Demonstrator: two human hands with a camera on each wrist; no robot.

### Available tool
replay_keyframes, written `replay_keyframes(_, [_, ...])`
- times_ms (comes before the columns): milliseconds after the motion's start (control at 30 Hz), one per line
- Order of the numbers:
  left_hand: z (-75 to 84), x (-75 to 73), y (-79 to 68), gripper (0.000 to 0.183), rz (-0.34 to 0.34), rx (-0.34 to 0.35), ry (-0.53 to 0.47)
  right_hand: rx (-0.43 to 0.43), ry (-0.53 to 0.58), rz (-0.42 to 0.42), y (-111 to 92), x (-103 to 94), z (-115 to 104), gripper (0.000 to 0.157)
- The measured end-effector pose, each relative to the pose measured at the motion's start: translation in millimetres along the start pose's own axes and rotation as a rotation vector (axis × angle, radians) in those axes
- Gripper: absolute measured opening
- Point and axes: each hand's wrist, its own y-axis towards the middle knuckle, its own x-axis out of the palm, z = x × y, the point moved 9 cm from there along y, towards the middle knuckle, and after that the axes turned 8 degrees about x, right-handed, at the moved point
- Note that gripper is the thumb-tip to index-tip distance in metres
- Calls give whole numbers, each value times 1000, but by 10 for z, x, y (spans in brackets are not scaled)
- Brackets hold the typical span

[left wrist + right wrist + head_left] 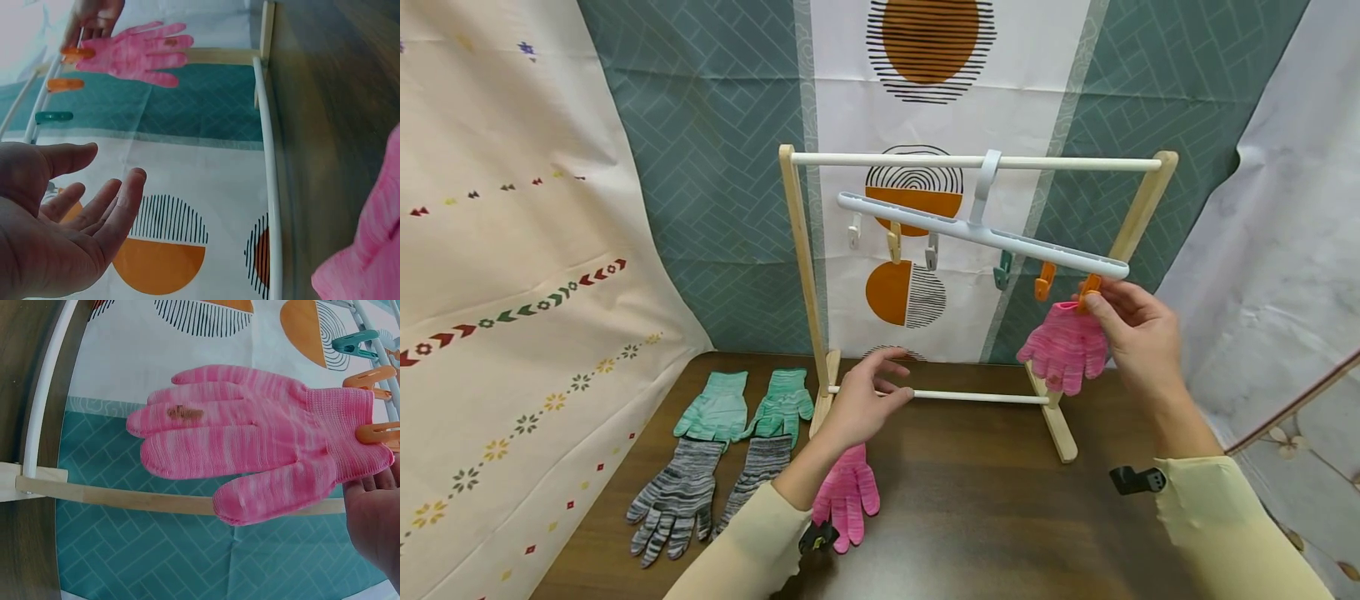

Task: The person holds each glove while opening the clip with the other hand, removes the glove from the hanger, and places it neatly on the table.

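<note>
At the right end of a pale hanger (940, 227), my right hand (1142, 333) pinches an orange clip (1090, 287) between thumb and fingers. A pink knit glove (1066, 346) hangs from that clip by its cuff, fingers downward; a brown stain (185, 413) marks one finger in the right wrist view. The hanger tilts down on that side. My left hand (865, 400) is in the air left of the glove, fingers loosely bent and holding nothing. Below its wrist, a second pink glove (847, 496) lies on the table, partly hidden by the forearm.
The hanger hooks over the top rail (880, 160) of a wooden rack. Another orange clip (1044, 281), a teal clip (1002, 270) and several paler ones dangle along it. Green gloves (718, 404) and grey striped gloves (681, 492) lie at the table's left. Patterned cloth hangs behind.
</note>
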Motion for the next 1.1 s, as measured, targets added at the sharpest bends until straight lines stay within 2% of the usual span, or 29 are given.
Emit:
replay_keyframes(100, [26, 50, 48, 54, -3, 12, -14, -7, 17, -2, 1, 17, 13, 33])
replay_keyframes(433, [134, 205, 212, 54, -32, 21, -37, -7, -84, 21, -10, 71, 3, 31])
replay_keyframes(733, [214, 352, 364, 52, -33, 59, -58, 12, -14, 4, -19, 157, 29, 33])
replay_keyframes(1100, [285, 455, 521, 50, -13, 71, -93, 42, -44, -4, -12, 273, 66, 31])
